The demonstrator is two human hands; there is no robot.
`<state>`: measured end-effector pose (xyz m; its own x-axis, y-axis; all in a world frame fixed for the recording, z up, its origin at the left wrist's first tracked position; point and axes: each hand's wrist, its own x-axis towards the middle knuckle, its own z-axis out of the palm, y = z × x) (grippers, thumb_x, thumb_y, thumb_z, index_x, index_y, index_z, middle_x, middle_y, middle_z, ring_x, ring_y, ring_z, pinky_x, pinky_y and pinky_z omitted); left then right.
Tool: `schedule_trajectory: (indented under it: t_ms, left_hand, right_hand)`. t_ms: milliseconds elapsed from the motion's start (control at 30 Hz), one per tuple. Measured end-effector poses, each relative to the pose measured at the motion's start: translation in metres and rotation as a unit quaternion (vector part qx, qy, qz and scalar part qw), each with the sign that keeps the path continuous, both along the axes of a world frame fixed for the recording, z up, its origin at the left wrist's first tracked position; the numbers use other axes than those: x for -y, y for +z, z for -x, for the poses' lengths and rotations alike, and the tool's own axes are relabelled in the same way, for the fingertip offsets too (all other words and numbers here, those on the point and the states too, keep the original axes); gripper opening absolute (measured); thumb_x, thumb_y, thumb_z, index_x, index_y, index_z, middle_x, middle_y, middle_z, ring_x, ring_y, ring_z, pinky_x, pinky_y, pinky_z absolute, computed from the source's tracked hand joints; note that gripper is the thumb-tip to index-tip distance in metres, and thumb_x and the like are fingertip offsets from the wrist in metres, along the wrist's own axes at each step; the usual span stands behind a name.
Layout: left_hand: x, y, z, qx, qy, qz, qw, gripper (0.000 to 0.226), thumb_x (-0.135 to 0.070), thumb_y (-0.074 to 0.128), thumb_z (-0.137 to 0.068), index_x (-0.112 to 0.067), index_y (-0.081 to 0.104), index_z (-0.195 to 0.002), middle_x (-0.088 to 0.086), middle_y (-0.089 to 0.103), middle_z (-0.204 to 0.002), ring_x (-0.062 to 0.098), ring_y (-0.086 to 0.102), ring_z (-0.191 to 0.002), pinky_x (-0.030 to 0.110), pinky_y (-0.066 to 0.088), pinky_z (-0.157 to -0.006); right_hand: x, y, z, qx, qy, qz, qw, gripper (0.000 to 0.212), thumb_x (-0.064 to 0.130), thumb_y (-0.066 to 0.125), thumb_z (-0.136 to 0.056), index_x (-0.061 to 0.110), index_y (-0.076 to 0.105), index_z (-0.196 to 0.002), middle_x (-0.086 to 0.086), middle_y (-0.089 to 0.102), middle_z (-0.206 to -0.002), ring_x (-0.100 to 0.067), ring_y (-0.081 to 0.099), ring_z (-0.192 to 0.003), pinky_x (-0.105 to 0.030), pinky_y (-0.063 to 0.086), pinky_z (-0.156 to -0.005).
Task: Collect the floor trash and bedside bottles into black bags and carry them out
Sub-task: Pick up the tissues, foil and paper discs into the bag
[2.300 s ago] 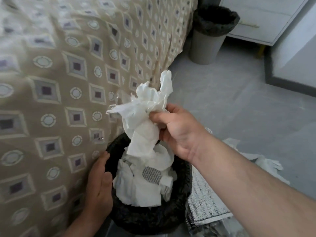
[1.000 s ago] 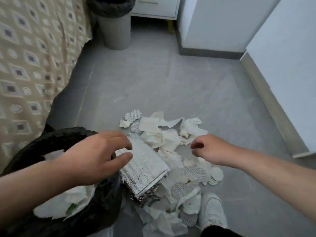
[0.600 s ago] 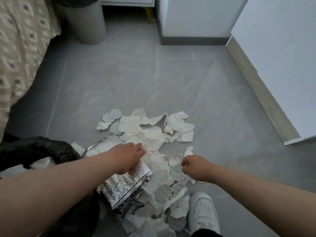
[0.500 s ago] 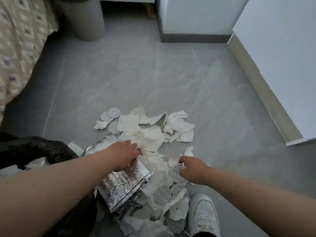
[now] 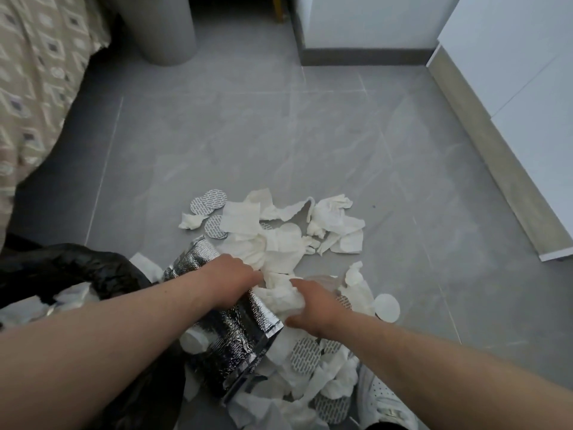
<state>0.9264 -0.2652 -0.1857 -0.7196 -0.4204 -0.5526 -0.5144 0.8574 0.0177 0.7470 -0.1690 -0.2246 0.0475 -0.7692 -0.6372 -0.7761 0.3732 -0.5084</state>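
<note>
Tissue (image 5: 280,294) now held in the grip of left hand (image 5: 231,282) and right hand (image 5: 314,307) (drawn together)

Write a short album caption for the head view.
Left hand and right hand gather crumpled tissues beside a foil pouch and black bag.

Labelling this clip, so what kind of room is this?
Probably a bedroom: a patterned bedspread hangs at the left, a small bin stands on the grey tile floor, white cabinets line the right.
</note>
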Motion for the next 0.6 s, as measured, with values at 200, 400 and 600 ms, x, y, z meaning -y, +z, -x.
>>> schedule_trajectory:
  t_ms: [200, 400, 600]
  left_hand:
    - [-0.002, 0.000, -0.005, -0.012, -0.006, 0.001, 1.000, 0.038, -0.007, 0.050, -0.084, -0.021, 0.047, -0.119, 0.005, 0.064, -0.105, 0.030, 0.060, -0.096, 0.033, 0.036, -0.071]
    - [0.004, -0.007, -0.018, -0.046, 0.043, -0.033, 0.997, 0.055, -0.006, 0.048, -0.082, -0.031, 0.037, -0.129, 0.002, 0.060, -0.088, 0.029, 0.060, -0.090, 0.036, 0.045, -0.074]
    - [0.007, -0.007, -0.020, 0.001, 0.001, -0.032, 1.000, 0.029, -0.008, 0.050, -0.080, -0.020, 0.052, -0.107, 0.003, 0.063, -0.100, 0.028, 0.060, -0.095, 0.039, 0.047, -0.083]
  right_hand:
    - [-0.006, -0.005, -0.014, -0.024, 0.076, 0.006, 0.997, 0.051, 0.021, 0.070, -0.079, 0.014, 0.054, -0.128, -0.006, 0.058, -0.130, -0.023, 0.052, -0.122, -0.019, 0.036, -0.090]
    - [-0.007, -0.004, 0.008, 0.013, 0.015, 0.050, 0.999, 0.028, 0.016, 0.055, -0.078, 0.013, 0.065, -0.104, -0.004, 0.068, -0.107, -0.020, 0.061, -0.102, -0.019, 0.041, -0.081]
    - [0.003, 0.008, 0.052, -0.073, 0.003, -0.008, 0.997, 0.088, 0.016, 0.057, -0.076, 0.023, 0.013, -0.151, -0.012, 0.009, -0.155, -0.031, 0.036, -0.136, -0.030, 0.036, -0.104]
